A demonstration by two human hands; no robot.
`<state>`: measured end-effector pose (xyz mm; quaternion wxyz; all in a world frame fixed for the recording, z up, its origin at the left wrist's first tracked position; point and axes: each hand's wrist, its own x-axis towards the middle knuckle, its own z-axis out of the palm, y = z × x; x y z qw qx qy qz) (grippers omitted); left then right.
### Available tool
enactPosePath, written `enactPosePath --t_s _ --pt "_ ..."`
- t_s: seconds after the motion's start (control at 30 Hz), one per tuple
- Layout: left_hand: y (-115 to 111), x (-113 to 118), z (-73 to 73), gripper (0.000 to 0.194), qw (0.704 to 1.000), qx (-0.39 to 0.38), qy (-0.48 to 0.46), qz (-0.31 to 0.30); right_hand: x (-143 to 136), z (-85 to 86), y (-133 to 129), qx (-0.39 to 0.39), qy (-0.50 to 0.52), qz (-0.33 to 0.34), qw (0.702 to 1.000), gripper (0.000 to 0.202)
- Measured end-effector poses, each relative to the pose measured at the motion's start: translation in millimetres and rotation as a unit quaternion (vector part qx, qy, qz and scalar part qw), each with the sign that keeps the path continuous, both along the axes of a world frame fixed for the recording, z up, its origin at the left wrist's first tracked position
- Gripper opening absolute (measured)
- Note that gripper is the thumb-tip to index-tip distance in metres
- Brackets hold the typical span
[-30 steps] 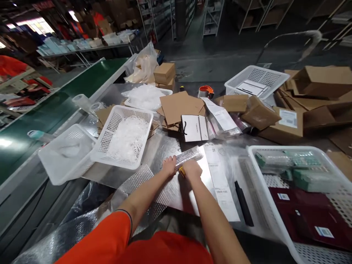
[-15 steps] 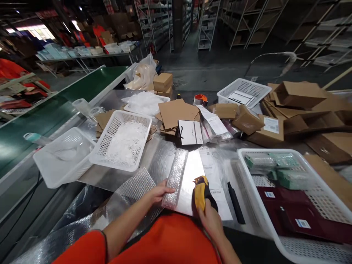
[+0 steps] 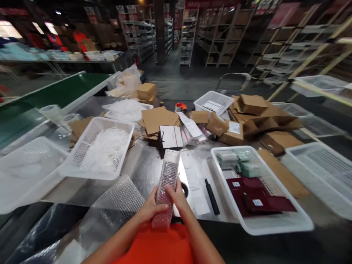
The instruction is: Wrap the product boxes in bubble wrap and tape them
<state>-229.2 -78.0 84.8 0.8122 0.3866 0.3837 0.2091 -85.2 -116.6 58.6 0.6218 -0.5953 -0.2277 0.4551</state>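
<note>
A long, narrow bubble-wrapped package (image 3: 168,172) is held between both hands, its far end tilted up in front of my body. My left hand (image 3: 150,207) is closed around its left side, thumb across the top. My right hand (image 3: 178,196) grips the right side, fingers against the wrap. Just behind the right hand a dark round thing (image 3: 185,190) shows in part on a shiny white sheet; I cannot make out what it is. Loose bubble wrap (image 3: 117,200) spreads left of my left hand. Printed paper slips (image 3: 194,183) and a black marker-like stick (image 3: 212,198) lie to the right.
On the left stands a white basket (image 3: 73,161) of shredded paper. A white basket (image 3: 275,229) with maroon pouches and green-wrapped packs is at right. Cardboard sheets (image 3: 158,121), a white paper bag (image 3: 171,136) and an orange tape dispenser (image 3: 180,107) lie ahead. A green conveyor (image 3: 55,91) runs at left.
The yellow tape dispenser has left my right hand, which now grips the package. The package has come nearer my body and is raised. The view has turned right.
</note>
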Motion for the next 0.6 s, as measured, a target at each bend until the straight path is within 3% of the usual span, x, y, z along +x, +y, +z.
enactPosePath --t_s 0.13,0.23,0.33,0.43,0.47,0.53,0.6 --pt "-11.4 26.4 11.2 0.087 0.997 0.034 0.001 -0.076 14.4 33.0 -23.9 0.072 0.003 -0.026 0.997 0.073" --pt "-22.5 63.9 23.9 0.091 0.987 0.069 -0.023 -0.145 40.0 54.4 -55.7 0.119 0.025 -0.063 0.991 0.084" --pt "-44.2 109.8 37.6 0.101 0.962 0.079 -0.071 -0.252 77.1 77.5 -96.7 0.084 0.001 -0.138 0.987 0.079" --pt "-65.3 147.9 45.3 0.113 0.941 0.113 -0.050 -0.316 137.0 100.3 -150.9 -0.002 -0.049 -0.219 0.975 0.082" --pt "-69.0 156.4 44.9 0.112 0.939 0.129 -0.026 -0.318 162.9 107.2 -172.4 -0.044 -0.081 -0.252 0.963 0.087" --pt "-69.1 165.4 38.1 0.099 0.946 0.136 0.027 -0.294 220.9 118.3 -217.9 -0.151 -0.212 -0.321 0.910 0.093" --pt "-60.6 162.5 23.4 0.082 0.961 0.097 0.075 -0.249 281.2 123.7 -260.2 -0.290 -0.340 -0.362 0.818 0.094"
